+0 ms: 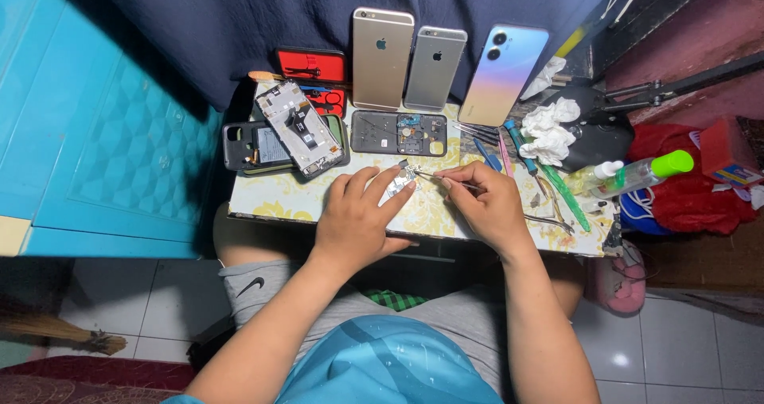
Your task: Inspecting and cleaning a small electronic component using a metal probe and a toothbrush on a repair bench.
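**A:** Starting nearest me: my left hand [356, 217] lies on the table [270, 201], fingers curled down, pinning a small silvery part [400, 179] under the fingertips. It sits at the near middle of the table, just in front of the open black phone frame [399, 132].

**B:** And the right?

**A:** My right hand [487, 205] is pinched closed round thin tweezers [436, 178], tips touching the part's right edge. Risk one, I judge: the part is tiny and held only by fingertip pressure. If the tweezers lever too hard, it could flick off the near edge into my lap or onto the tiled floor [684, 348].

**B:** Anything else close by?

**A:** Just right of that hand lie loose tools [525, 161] and more tweezers, crowded together. A sideways slip of my wrist could knock them, or the clear bottle with the green cap [646, 170] lying beside them; whether it would leak, I cannot tell.

**B:** Farther back?

**A:** To the left, a stripped phone chassis [296, 127] rests tilted across a dark case [247, 145], overhanging it. A bump to the table might slide it. At the far edge three phones [434, 68] lean upright against dark cloth, and a jolt could tip them forward onto the open frame. Crumpled tissues [549, 129] sit beyond the tools.
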